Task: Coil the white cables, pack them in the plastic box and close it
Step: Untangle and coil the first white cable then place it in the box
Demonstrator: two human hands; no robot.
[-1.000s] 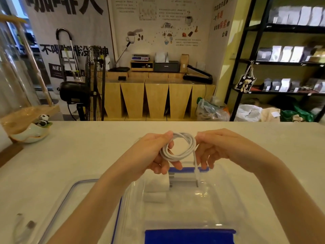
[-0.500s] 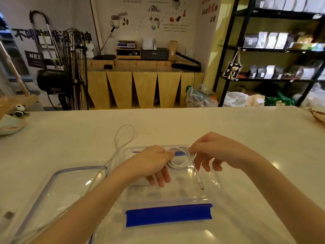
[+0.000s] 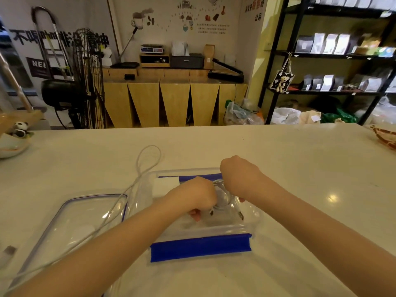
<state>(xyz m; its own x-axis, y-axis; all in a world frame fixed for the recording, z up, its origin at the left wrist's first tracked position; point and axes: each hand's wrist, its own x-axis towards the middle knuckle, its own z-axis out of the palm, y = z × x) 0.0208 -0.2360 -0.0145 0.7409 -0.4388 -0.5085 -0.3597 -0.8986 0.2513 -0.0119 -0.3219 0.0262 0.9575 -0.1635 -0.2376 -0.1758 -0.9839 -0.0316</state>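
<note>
A clear plastic box [image 3: 252, 219] with blue clasps stands on the white table in front of me. Both hands reach down into it. My left hand [image 3: 197, 197] and my right hand [image 3: 240, 176] hold a coiled white cable [image 3: 224, 195] low inside the box, its plug ends pointing toward me. A white block [image 3: 166, 185] lies in the box's far left corner. A second white cable [image 3: 147, 159] lies uncoiled on the table, looping past the box's left side and running across the clear lid [image 3: 70, 219] toward the near left.
The lid with its blue seal lies flat left of the box. A small grey connector [image 3: 8, 250] sits at the table's near left edge. A bowl with a panda figure [image 3: 15, 140] stands far left, a woven basket [image 3: 385, 136] far right.
Both hands have lowered the coiled cable from above the box down into it. My view has tilted down, showing the loose cable on the left.
</note>
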